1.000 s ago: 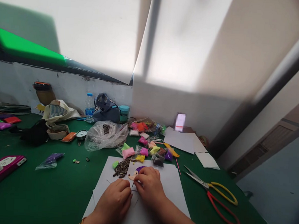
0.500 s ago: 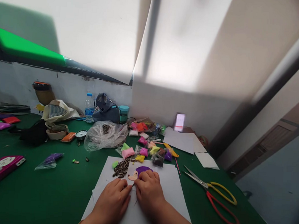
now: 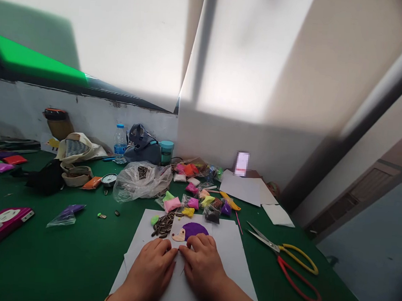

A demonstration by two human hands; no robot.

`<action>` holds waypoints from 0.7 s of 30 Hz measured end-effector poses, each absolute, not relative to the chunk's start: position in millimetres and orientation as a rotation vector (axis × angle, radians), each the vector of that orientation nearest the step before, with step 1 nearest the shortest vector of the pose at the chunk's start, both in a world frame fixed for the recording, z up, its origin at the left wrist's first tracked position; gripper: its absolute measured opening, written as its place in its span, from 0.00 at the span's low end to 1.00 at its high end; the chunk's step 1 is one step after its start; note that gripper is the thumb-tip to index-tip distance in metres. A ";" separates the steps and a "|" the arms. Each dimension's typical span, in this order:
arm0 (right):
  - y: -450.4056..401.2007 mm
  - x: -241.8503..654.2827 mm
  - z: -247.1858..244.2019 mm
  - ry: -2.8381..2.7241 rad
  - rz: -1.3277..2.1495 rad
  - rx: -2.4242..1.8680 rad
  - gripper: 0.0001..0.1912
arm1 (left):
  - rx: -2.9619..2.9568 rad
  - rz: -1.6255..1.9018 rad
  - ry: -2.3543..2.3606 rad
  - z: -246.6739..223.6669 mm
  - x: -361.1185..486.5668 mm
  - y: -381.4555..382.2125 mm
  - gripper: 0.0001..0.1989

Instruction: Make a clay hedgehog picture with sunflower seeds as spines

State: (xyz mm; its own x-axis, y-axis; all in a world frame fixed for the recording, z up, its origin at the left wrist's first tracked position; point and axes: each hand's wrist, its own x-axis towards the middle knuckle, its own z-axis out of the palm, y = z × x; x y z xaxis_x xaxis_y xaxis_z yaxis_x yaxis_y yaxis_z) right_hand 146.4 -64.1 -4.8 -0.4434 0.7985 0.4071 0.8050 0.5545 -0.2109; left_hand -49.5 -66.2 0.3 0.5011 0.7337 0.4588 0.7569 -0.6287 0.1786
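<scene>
A clay hedgehog shape with a purple body point(image 3: 196, 230) and a peach face point(image 3: 179, 235) lies on white paper point(image 3: 231, 261). Just below it, my left hand point(image 3: 153, 263) and my right hand point(image 3: 202, 264) rest close together on the paper, fingers bent and thumb and finger tips nearly meeting. Both hands are closed around something tiny and dark between the fingertips, too small to name. Striped sunflower seeds point(image 3: 164, 224) are piled left of the hedgehog, beside a bit of green clay point(image 3: 154, 220).
Open scissors point(image 3: 278, 249) lie to the right. Behind the paper are colourful clay packets point(image 3: 191, 202) and a plastic bag point(image 3: 142, 183) with seeds. A bottle point(image 3: 120, 145), a phone point(image 3: 242, 164) and a magenta case point(image 3: 5, 225) stand or lie farther out.
My right hand has shifted slightly down and right, so more of the purple body shows. My left hand has barely moved.
</scene>
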 end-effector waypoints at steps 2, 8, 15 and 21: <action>-65.7 146.6 -4.0 -2.333 -0.020 -1.293 0.12 | -2.680 -0.772 -1.343 -0.7 -49.9 -65.9 0.10; -68.6 146.4 -1.5 -2.329 -0.020 -1.305 0.12 | -2.673 -0.768 -1.366 -2.4 -49.5 -65.2 0.10; -66.7 144.5 -2.8 -2.308 -0.024 -1.307 0.16 | -2.671 -0.751 -1.362 -2.0 -49.3 -64.9 0.10; -67.8 147.1 -0.1 -2.294 0.025 -1.295 0.10 | -2.688 -0.691 -1.395 -2.4 -49.4 -64.9 0.10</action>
State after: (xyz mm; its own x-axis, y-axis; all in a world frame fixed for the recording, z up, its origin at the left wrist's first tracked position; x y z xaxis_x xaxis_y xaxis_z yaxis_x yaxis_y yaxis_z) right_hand 147.1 -67.8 -0.1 -0.4213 0.8067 0.4144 0.7974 0.5471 -0.2545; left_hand -49.4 -64.9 -2.4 0.4976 0.7693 0.4006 0.7850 -0.5959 0.1693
